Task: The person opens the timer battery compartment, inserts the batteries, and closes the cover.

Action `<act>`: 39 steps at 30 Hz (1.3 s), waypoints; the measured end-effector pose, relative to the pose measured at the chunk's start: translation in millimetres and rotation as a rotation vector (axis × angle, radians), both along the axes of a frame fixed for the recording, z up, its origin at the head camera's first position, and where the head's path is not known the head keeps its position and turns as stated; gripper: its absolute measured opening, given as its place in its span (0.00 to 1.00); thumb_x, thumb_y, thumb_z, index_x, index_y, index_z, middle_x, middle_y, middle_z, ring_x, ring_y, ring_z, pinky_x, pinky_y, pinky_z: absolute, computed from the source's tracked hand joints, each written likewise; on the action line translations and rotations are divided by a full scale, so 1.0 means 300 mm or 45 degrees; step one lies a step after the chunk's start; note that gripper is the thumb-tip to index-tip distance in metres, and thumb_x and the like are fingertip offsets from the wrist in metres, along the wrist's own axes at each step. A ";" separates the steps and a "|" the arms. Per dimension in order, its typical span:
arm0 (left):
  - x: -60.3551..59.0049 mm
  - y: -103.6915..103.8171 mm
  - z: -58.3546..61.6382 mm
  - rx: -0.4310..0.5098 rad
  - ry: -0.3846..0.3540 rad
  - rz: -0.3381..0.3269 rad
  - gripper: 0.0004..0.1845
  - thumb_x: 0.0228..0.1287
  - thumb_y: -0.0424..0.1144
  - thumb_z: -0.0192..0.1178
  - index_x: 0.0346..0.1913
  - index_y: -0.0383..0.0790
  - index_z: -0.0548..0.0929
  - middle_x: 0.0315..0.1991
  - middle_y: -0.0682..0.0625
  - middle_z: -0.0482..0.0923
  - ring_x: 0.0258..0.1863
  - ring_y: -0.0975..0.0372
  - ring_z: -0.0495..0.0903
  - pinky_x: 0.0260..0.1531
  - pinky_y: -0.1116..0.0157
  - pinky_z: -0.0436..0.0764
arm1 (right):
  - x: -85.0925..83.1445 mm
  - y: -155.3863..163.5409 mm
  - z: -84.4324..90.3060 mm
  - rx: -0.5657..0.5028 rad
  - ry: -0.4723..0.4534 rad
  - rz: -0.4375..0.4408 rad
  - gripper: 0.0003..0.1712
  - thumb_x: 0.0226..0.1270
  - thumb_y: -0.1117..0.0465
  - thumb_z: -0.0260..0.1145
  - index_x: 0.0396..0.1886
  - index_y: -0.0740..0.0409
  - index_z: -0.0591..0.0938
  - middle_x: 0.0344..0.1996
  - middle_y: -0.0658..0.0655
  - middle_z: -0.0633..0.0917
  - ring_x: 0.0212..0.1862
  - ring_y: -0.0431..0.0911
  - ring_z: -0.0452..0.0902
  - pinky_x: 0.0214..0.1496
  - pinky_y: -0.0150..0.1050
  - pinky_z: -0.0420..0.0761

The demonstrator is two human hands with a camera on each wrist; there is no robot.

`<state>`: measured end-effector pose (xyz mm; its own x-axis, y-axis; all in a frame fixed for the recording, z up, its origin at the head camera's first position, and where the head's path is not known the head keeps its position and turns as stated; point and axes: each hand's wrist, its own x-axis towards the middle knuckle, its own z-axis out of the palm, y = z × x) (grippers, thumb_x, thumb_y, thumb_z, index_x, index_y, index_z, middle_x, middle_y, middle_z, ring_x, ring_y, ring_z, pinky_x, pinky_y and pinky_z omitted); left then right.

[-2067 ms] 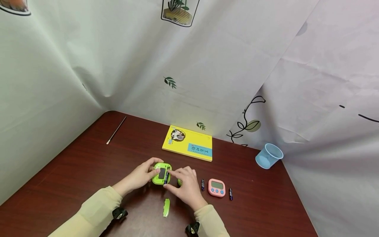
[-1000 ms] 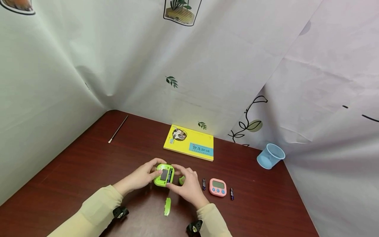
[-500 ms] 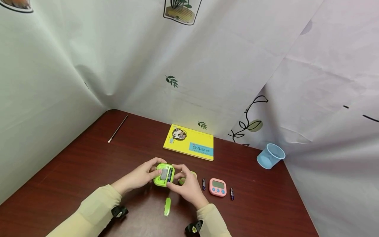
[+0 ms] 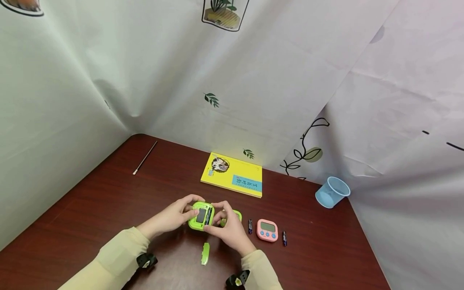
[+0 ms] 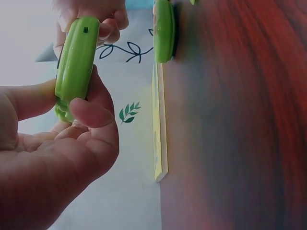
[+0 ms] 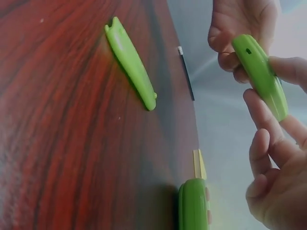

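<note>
Nearest the viewer, a detached green battery cover (image 4: 204, 253) lies flat on the dark wooden tabletop (image 4: 90, 217), between the two cream sleeves. Just beyond it, both hands hold a green digital timer (image 4: 201, 215) lifted off the tabletop, back side up, with its battery bay exposed and a battery (image 4: 208, 215) seated along the bay's right edge. The left hand (image 4: 170, 219) forms a clamped grip on the timer's left edge: thumb on one face, curled fingers on the other, as the left wrist view confirms (image 5: 76, 67). The right hand (image 4: 228, 229) likewise forms a closed grip on the timer's right edge, thumb and fingertips pinching it (image 6: 261, 76). The timer thus sits between the two grips, touching both. A second green timer (image 4: 233, 215) rests on the tabletop just behind the right hand, partly hidden by it. To the right lie a loose battery (image 4: 249, 226), a pink digital timer (image 4: 267, 230) and another loose battery (image 4: 284, 238), side by side but apart. Farther back lies a yellow book (image 4: 232, 179); a thin rod (image 4: 145, 157) lies far left and a pale blue cup (image 4: 331, 192) on its side far right.
</note>
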<state>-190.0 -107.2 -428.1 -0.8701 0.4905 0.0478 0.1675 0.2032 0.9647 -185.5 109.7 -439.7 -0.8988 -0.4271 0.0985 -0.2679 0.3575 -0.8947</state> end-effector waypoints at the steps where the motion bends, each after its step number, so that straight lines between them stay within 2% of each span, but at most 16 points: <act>1: 0.002 0.000 0.000 0.007 0.001 -0.004 0.17 0.72 0.33 0.49 0.60 0.31 0.66 0.42 0.36 0.80 0.34 0.58 0.77 0.30 0.62 0.77 | -0.001 0.000 0.002 -0.017 -0.027 0.009 0.32 0.54 0.61 0.73 0.57 0.50 0.70 0.25 0.52 0.81 0.31 0.42 0.74 0.40 0.36 0.73; 4: 0.005 0.003 -0.001 0.030 0.003 -0.003 0.18 0.72 0.33 0.50 0.61 0.31 0.66 0.43 0.34 0.80 0.35 0.57 0.78 0.30 0.62 0.77 | 0.005 -0.001 0.024 -0.073 -0.093 0.035 0.32 0.54 0.65 0.72 0.58 0.54 0.68 0.24 0.54 0.79 0.28 0.40 0.72 0.37 0.34 0.72; 8: 0.008 0.009 -0.001 0.032 0.019 0.020 0.18 0.72 0.34 0.50 0.61 0.31 0.67 0.43 0.38 0.81 0.37 0.57 0.79 0.30 0.62 0.78 | 0.029 -0.006 0.083 -0.118 -0.144 0.056 0.31 0.56 0.68 0.70 0.57 0.60 0.67 0.23 0.54 0.76 0.27 0.42 0.71 0.31 0.31 0.71; 10: 0.010 0.012 -0.002 0.022 0.031 0.032 0.18 0.72 0.34 0.51 0.61 0.32 0.67 0.42 0.39 0.81 0.36 0.58 0.79 0.30 0.62 0.78 | 0.041 -0.008 0.109 -0.124 -0.153 0.058 0.29 0.57 0.69 0.69 0.56 0.60 0.67 0.22 0.54 0.75 0.26 0.43 0.70 0.29 0.30 0.71; 14: 0.011 0.012 -0.002 -0.004 0.039 0.063 0.18 0.71 0.35 0.51 0.60 0.33 0.68 0.41 0.41 0.82 0.34 0.61 0.78 0.29 0.62 0.77 | 0.048 -0.009 0.123 -0.103 -0.145 0.042 0.28 0.58 0.68 0.69 0.56 0.59 0.68 0.23 0.55 0.76 0.27 0.44 0.70 0.29 0.30 0.71; 23: 0.002 0.004 -0.001 0.007 0.000 0.086 0.19 0.71 0.35 0.52 0.61 0.32 0.68 0.40 0.41 0.82 0.32 0.59 0.77 0.26 0.64 0.75 | 0.049 -0.009 0.112 -0.037 -0.075 0.008 0.29 0.60 0.64 0.69 0.60 0.56 0.70 0.27 0.60 0.82 0.30 0.44 0.72 0.34 0.32 0.72; 29: 0.002 0.006 -0.008 0.003 -0.010 0.099 0.19 0.71 0.35 0.52 0.61 0.32 0.68 0.38 0.42 0.82 0.31 0.59 0.76 0.26 0.65 0.74 | 0.056 -0.011 0.106 0.016 -0.010 0.007 0.31 0.62 0.64 0.67 0.63 0.60 0.67 0.29 0.59 0.82 0.29 0.40 0.69 0.35 0.32 0.71; 34: 0.002 0.007 -0.016 -0.005 0.002 0.102 0.19 0.71 0.36 0.52 0.60 0.31 0.68 0.38 0.42 0.82 0.30 0.59 0.77 0.26 0.64 0.75 | 0.073 -0.015 0.107 0.050 -0.021 -0.041 0.31 0.62 0.63 0.67 0.63 0.65 0.66 0.28 0.60 0.83 0.28 0.40 0.72 0.35 0.34 0.73; 39: -0.007 -0.002 -0.019 -0.021 0.010 0.124 0.19 0.71 0.36 0.52 0.60 0.31 0.68 0.38 0.42 0.82 0.31 0.59 0.77 0.26 0.63 0.75 | 0.046 0.000 0.017 0.128 -0.053 -0.069 0.29 0.60 0.55 0.70 0.57 0.61 0.71 0.25 0.52 0.82 0.26 0.38 0.73 0.31 0.32 0.74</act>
<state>-192.1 -107.8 -433.9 -0.9135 0.4042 0.0470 0.1533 0.2349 0.9599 -171.9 109.7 -434.7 -0.9234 -0.3834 0.0195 -0.2088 0.4589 -0.8636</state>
